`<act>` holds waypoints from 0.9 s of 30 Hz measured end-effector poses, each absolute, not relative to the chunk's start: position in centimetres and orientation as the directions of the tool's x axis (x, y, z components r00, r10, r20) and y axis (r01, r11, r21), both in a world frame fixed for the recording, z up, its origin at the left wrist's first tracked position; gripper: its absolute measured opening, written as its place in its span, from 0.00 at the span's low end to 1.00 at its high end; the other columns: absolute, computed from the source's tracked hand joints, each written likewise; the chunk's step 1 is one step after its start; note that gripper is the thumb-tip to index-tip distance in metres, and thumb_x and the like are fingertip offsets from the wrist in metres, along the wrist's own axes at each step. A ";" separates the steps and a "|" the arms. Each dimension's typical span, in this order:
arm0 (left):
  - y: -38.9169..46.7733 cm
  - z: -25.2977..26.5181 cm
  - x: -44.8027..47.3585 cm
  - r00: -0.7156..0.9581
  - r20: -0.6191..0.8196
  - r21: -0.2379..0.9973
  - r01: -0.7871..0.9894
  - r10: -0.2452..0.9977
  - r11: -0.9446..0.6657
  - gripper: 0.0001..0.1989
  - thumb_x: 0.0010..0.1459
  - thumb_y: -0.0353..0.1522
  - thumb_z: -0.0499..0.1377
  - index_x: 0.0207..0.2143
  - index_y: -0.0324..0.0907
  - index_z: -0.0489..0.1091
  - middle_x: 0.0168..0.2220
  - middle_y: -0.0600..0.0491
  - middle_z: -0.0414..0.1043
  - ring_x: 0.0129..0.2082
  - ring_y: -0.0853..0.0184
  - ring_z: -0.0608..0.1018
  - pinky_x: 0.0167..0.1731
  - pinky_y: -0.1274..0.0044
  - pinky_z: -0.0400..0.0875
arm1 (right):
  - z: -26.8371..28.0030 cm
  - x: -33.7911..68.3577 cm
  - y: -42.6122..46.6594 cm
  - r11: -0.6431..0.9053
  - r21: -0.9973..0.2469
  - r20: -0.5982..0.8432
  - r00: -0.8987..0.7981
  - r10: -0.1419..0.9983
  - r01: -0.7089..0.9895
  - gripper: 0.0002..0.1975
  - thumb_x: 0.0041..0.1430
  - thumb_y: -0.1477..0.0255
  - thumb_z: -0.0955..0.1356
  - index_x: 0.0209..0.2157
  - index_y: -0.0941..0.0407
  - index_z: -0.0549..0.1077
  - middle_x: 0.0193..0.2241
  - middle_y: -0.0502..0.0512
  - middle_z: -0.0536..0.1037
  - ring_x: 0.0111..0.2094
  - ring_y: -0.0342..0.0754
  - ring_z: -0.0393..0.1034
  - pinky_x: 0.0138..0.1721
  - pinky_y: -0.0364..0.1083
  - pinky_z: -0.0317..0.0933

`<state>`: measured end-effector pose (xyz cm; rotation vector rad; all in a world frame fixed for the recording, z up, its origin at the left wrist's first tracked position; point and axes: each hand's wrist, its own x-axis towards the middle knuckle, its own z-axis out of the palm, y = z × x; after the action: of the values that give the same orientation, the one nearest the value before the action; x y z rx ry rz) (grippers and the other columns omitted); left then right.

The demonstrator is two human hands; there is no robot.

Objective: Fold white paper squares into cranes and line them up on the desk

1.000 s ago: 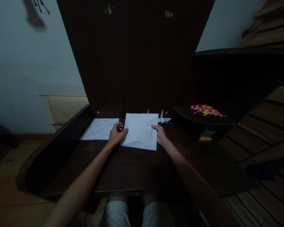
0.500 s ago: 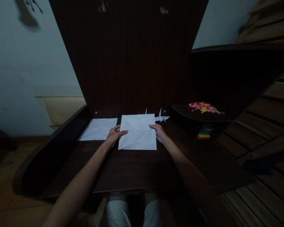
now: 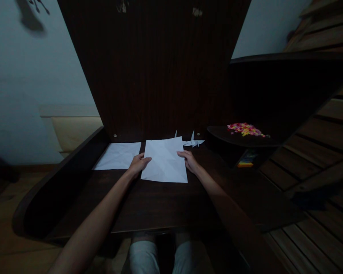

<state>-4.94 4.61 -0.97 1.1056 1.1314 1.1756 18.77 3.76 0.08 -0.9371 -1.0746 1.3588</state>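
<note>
Between both hands I hold a creased white sheet of paper [image 3: 164,161], raised over the dark desk [image 3: 157,209]. My left hand [image 3: 138,164] is closed on its left edge, thumb on top and fingers beneath. The right edge is pinched by my right hand [image 3: 189,160], with the thumb over the sheet. Another white sheet [image 3: 118,155] lies flat on the desk to the left. Just behind the held sheet, partly covered by it, is a folded white paper figure [image 3: 193,142] with pointed tips, like an origami crane.
On a low corner shelf [image 3: 217,134] at right lies a heap of small colourful pieces [image 3: 246,129]. Under that shelf is a small item with a yellow-orange edge [image 3: 245,164]. A raised side panel [image 3: 60,180] bounds the desk at left, and a tall dark board [image 3: 160,76] stands behind.
The held sheet has shifted slightly left and tilted, its right side now slanting. My right hand has moved a little left with it. Both hands keep their hold.
</note>
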 end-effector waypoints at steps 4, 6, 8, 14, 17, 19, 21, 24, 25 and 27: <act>4.5 -0.8 -4.9 0.026 -0.050 0.992 -0.112 0.998 0.053 0.17 0.38 0.32 0.65 0.35 0.38 0.72 0.30 0.51 0.77 0.29 0.65 0.77 0.32 0.74 0.71 | 0.8 18.6 3.0 0.015 -0.958 0.068 -0.178 0.982 -0.286 0.24 0.50 0.52 0.61 0.28 0.58 0.76 0.29 0.58 0.79 0.39 0.54 0.72 0.39 0.50 0.64; 4.3 -0.6 -4.8 0.033 -0.052 0.990 -0.132 0.998 0.056 0.18 0.38 0.32 0.65 0.35 0.37 0.72 0.31 0.50 0.77 0.29 0.64 0.77 0.32 0.74 0.71 | 0.9 18.4 2.9 -0.022 -0.963 0.049 -0.260 0.964 -0.267 0.30 0.54 0.49 0.57 0.30 0.58 0.77 0.31 0.59 0.79 0.41 0.54 0.72 0.41 0.50 0.64; 4.2 -0.4 -4.7 0.044 -0.053 0.986 -0.154 0.998 0.059 0.18 0.37 0.32 0.65 0.35 0.37 0.72 0.30 0.50 0.77 0.28 0.64 0.77 0.31 0.74 0.71 | 0.8 18.2 2.7 -0.011 -0.965 0.073 -0.308 0.949 -0.261 0.28 0.54 0.50 0.59 0.32 0.58 0.78 0.36 0.59 0.79 0.44 0.53 0.71 0.45 0.50 0.62; 3.9 -0.3 -4.2 0.083 -0.039 0.978 -0.203 0.996 0.056 0.20 0.38 0.31 0.65 0.38 0.37 0.71 0.30 0.49 0.77 0.27 0.64 0.78 0.27 0.76 0.71 | 0.3 17.5 2.6 0.161 -0.973 0.215 -0.396 0.893 -0.165 0.15 0.47 0.62 0.71 0.35 0.55 0.78 0.52 0.59 0.71 0.55 0.54 0.62 0.54 0.52 0.54; 3.7 0.1 -4.1 0.109 -0.020 0.970 -0.240 0.994 0.045 0.19 0.38 0.30 0.65 0.37 0.37 0.71 0.31 0.50 0.77 0.29 0.64 0.78 0.29 0.77 0.71 | -0.1 17.4 2.7 0.211 -0.972 0.234 -0.364 0.901 -0.102 0.17 0.43 0.66 0.74 0.37 0.55 0.78 0.50 0.58 0.73 0.53 0.53 0.64 0.54 0.52 0.54; 3.5 0.3 -4.1 0.123 -0.020 0.966 -0.252 0.992 0.051 0.19 0.39 0.30 0.65 0.38 0.37 0.71 0.31 0.50 0.78 0.30 0.64 0.79 0.30 0.77 0.72 | -0.3 17.3 2.8 0.191 -0.980 0.198 -0.340 0.919 -0.055 0.19 0.41 0.66 0.74 0.38 0.55 0.78 0.46 0.57 0.76 0.47 0.51 0.69 0.50 0.51 0.58; 3.3 0.5 -4.0 0.140 -0.032 0.965 -0.252 0.990 0.067 0.20 0.39 0.30 0.65 0.38 0.37 0.71 0.31 0.50 0.78 0.31 0.62 0.79 0.31 0.76 0.72 | -0.5 17.2 2.8 0.152 -0.988 0.146 -0.325 0.934 -0.006 0.20 0.40 0.67 0.74 0.39 0.56 0.77 0.39 0.56 0.79 0.38 0.48 0.72 0.43 0.48 0.61; 3.2 0.6 -3.9 0.155 -0.050 0.963 -0.255 0.987 0.089 0.20 0.40 0.32 0.66 0.39 0.37 0.72 0.31 0.49 0.78 0.32 0.61 0.79 0.33 0.74 0.73 | -0.6 17.2 2.8 0.111 -0.993 0.091 -0.316 0.944 0.047 0.21 0.39 0.68 0.75 0.39 0.59 0.77 0.28 0.52 0.78 0.27 0.43 0.69 0.34 0.44 0.61; 3.3 0.6 -3.8 0.156 -0.054 0.959 -0.269 0.986 0.095 0.19 0.41 0.34 0.65 0.39 0.37 0.72 0.31 0.49 0.78 0.32 0.60 0.79 0.34 0.73 0.73 | -0.6 17.2 2.8 0.108 -0.992 0.084 -0.311 0.947 0.058 0.21 0.39 0.69 0.75 0.38 0.59 0.77 0.25 0.51 0.77 0.25 0.41 0.67 0.31 0.43 0.60; 3.4 0.7 -3.7 0.169 -0.072 0.940 -0.317 0.983 0.124 0.19 0.46 0.39 0.63 0.38 0.36 0.72 0.31 0.47 0.78 0.33 0.60 0.79 0.35 0.72 0.73 | -0.7 17.3 2.8 0.111 -0.991 0.085 -0.295 0.952 0.073 0.21 0.38 0.69 0.75 0.38 0.60 0.77 0.22 0.49 0.75 0.24 0.40 0.65 0.29 0.42 0.58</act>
<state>-3.68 3.38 0.67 0.9641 0.9002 1.1638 17.27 2.81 -0.65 -1.0449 -1.5370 1.3020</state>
